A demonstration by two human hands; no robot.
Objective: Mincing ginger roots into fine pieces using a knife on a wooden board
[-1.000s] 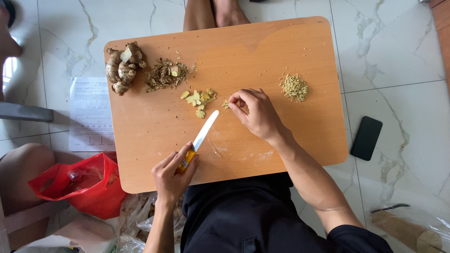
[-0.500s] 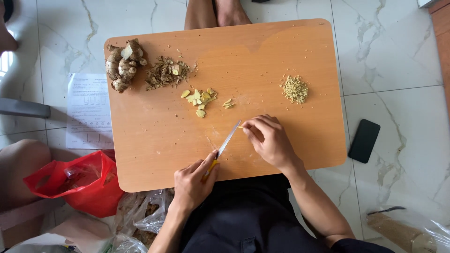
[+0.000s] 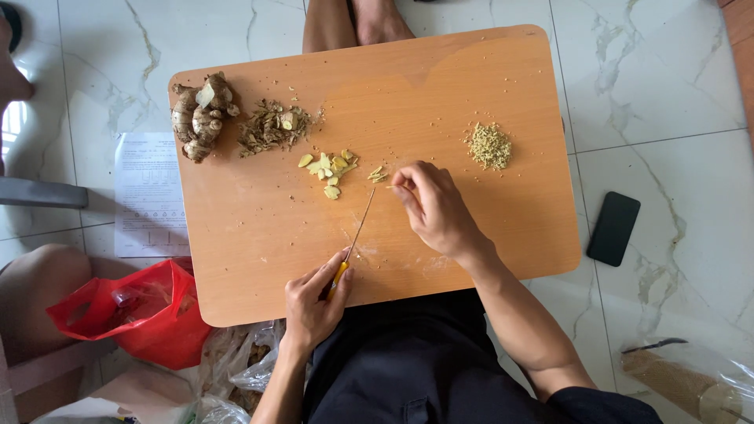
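The left hand grips a knife (handle mostly hidden); the right hand pinches a barely visible sliver mid-surface.

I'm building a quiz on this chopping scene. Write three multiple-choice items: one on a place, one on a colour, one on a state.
1. Where is the whole ginger root?
A. board's far left corner
B. beside the phone
C. in the red bag

2. What colour is the knife handle?
A. blue
B. yellow
C. black

3. What is the right hand doing?
A. lying flat and empty
B. holding the phone
C. pinching a thin sliver at the blade

Key: 1 A, it lies on the wooden board; 2 B, yellow shows in the left hand; 3 C, fingers meet at the blade.
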